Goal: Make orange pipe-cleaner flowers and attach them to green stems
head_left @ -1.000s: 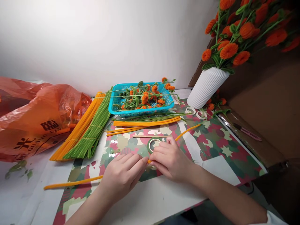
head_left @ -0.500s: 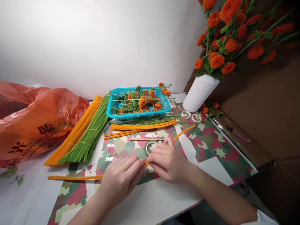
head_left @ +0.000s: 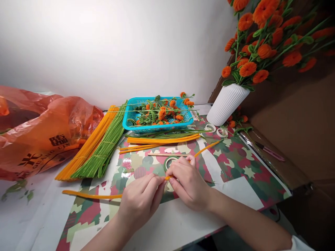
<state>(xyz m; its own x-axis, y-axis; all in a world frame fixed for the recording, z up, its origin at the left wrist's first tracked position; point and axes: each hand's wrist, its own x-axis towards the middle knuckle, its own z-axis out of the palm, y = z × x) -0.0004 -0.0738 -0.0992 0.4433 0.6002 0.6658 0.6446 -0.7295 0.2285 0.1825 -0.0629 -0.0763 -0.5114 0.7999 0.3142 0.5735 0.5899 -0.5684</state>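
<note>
Worktable, near to far. The left hand (head_left: 142, 200) and right hand (head_left: 192, 183) pinch a yellow pipe cleaner (head_left: 91, 196) between fingertips over the patterned mat (head_left: 235, 157); its ends extend beyond both hands. A green tape roll (head_left: 166, 164) lies just beyond the right hand's fingers, with a wooden stick (head_left: 162, 154) behind it. Farther back lie loose yellow pipe cleaners (head_left: 162, 140); to their left, yellow (head_left: 86, 150) and green bundles (head_left: 104, 150) lie side by side near an orange-red bag (head_left: 39, 139), contents indistinct. The blue basket (head_left: 159, 129) holds orange flowers and green pieces (head_left: 162, 113), some stems crossing its rim. Right of it, white rings (head_left: 222, 132) lie before a white vase (head_left: 226, 104) bearing orange flowers (head_left: 248, 69). The mat's right edge borders brown cardboard (head_left: 290, 167) carrying a pink cutter (head_left: 273, 153); patterned surface spans between cutter and right hand. A white wall (head_left: 104, 45) bounds the rear.
</note>
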